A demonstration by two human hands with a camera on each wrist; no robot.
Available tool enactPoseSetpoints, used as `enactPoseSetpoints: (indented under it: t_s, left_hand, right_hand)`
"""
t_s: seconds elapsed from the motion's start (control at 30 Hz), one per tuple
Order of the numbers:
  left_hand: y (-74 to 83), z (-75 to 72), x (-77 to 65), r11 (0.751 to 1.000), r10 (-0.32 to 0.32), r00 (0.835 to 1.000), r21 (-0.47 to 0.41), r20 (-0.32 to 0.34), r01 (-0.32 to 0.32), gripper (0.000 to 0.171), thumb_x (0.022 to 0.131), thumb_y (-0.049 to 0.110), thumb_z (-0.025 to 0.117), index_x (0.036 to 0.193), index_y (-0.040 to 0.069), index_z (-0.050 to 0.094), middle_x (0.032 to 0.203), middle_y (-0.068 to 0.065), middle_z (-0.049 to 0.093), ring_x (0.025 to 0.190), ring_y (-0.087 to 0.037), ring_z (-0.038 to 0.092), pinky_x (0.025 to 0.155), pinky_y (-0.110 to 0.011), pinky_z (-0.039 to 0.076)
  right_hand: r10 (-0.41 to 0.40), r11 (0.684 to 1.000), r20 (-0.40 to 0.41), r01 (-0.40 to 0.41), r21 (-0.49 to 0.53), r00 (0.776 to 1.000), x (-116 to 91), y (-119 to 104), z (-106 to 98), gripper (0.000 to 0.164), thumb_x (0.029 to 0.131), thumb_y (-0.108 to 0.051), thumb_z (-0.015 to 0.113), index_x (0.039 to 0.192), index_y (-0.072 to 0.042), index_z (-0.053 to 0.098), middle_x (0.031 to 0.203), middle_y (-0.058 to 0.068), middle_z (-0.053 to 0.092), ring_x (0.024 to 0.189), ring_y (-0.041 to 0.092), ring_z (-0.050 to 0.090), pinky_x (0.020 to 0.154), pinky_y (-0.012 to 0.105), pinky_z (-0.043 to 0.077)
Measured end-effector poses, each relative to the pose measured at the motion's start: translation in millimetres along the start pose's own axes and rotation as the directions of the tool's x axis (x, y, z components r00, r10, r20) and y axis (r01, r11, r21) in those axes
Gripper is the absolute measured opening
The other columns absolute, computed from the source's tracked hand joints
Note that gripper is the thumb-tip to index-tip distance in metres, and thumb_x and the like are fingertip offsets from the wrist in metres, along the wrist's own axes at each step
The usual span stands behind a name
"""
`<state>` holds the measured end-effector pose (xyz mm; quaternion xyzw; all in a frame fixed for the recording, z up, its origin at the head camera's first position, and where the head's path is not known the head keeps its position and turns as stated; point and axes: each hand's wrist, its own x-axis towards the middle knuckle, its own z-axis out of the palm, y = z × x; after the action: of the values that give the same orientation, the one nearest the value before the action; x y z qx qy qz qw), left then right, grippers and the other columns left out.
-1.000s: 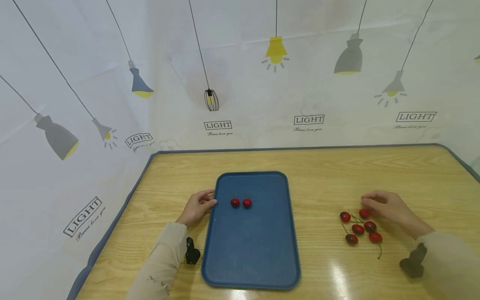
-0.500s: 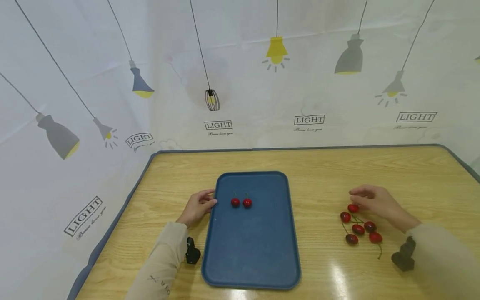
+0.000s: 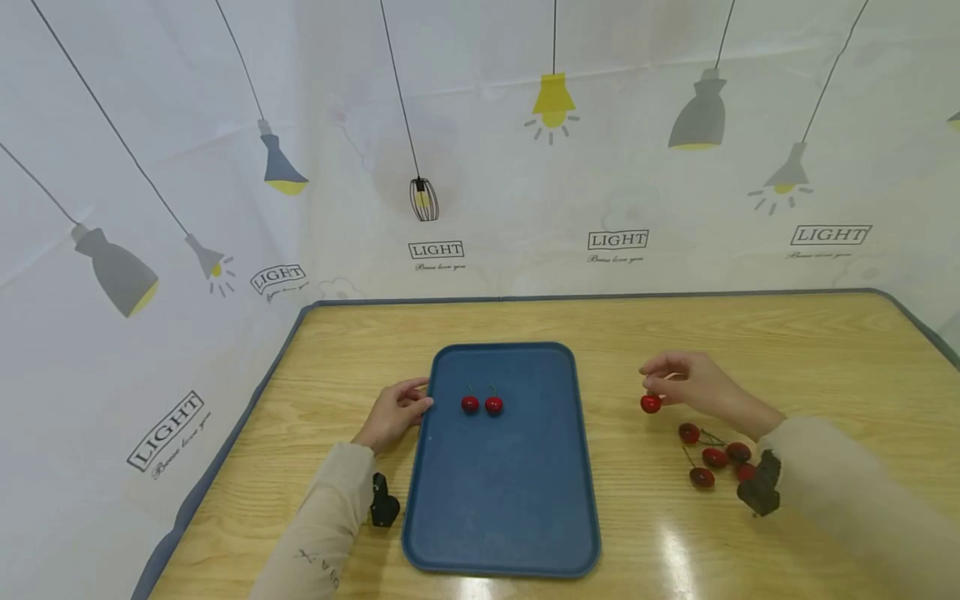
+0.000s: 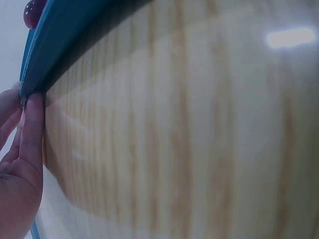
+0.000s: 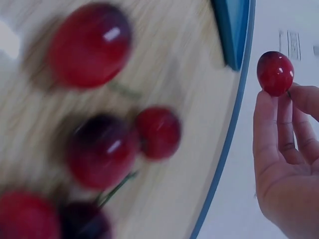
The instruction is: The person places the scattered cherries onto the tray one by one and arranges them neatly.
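My right hand (image 3: pixel 697 387) pinches a red cherry (image 3: pixel 650 404) by its stem, with the fruit hanging below the fingertips, right of the tray. In the right wrist view the held cherry (image 5: pixel 275 73) shows glossy at the fingertips. My left hand (image 3: pixel 392 417) holds the left rim of a blue rectangular tray (image 3: pixel 510 492), thumb and fingers at its edge. Two cherries, a left one (image 3: pixel 470 404) and a right one (image 3: pixel 493 405), sit side by side on the tray, stems pointing away.
Several loose cherries (image 3: pixel 716 457) lie in a cluster on the wooden table (image 3: pixel 630 533), partly under the right wrist. A black wrist camera (image 3: pixel 761 485) hides part of them. Behind the table hangs a white cloth (image 3: pixel 510 192) printed with lamps.
My right hand has lifted a cherry from the cluster and carried it left toward the tray. The left hand and the tray have stayed in place.
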<state>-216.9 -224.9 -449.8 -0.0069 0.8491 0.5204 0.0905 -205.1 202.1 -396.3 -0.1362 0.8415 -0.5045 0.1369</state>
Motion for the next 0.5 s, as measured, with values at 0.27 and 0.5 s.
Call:
enactPoseSetpoints:
  t_s: [0.27,0.5]
  left_hand:
    - [0.7,-0.3,-0.3,1.000,0.000,1.000,-0.004,0.005,0.001,0.043,0.086,0.006,0.057,0.128,0.003,0.046,0.099,-0.014,0.055,0.078,-0.016,0.057,0.069,-0.030,0.052]
    - [1.0,-0.4,-0.9,1.000,0.006,1.000,-0.008,0.011,-0.006,0.043,0.086,0.007,0.057,0.128,0.003,0.046,0.099,-0.014,0.056,0.080,-0.017,0.057,0.069,-0.031,0.052]
  right_hand:
    - [-0.049,0.998,0.055,0.046,0.042,0.997,21.6,-20.4,26.3,0.033,0.086,-0.011,0.058,0.108,0.012,0.051,0.091,0.015,0.056,0.079,0.021,0.060,0.069,0.034,0.052]
    - [-0.085,0.994,0.075,0.079,0.075,0.994,36.9,-28.9,47.1,0.029,0.085,-0.006,0.059,0.105,0.013,0.052,0.085,0.013,0.056,0.076,0.023,0.061,0.067,0.036,0.053]
